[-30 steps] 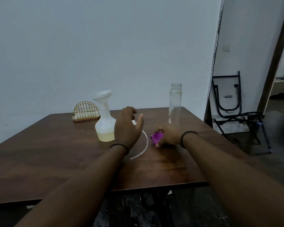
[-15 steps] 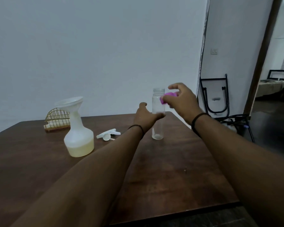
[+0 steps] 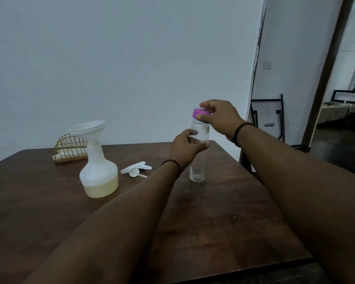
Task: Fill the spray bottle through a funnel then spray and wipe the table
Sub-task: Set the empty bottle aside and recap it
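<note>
A clear, tall bottle (image 3: 197, 171) stands upright near the table's far right side. My left hand (image 3: 186, 149) wraps around its middle. My right hand (image 3: 217, 117) holds a purple cap (image 3: 201, 112) right on top of the bottle's mouth. To the left stands a white spray bottle (image 3: 98, 173) with pale yellow liquid in its base and a white funnel (image 3: 88, 128) in its neck. Its white spray head (image 3: 136, 168) lies flat on the brown table (image 3: 213, 222) between the two bottles.
A gold wire holder (image 3: 70, 148) with white napkins sits at the table's back left, near the wall. Beyond the table's right edge, a folded black-framed chair (image 3: 268, 119) leans against the wall by an open doorway.
My right hand lifted the purple cap from the table and brought it onto the clear bottle's mouth. My left hand moved across from the spray bottle and closed around the clear bottle.
</note>
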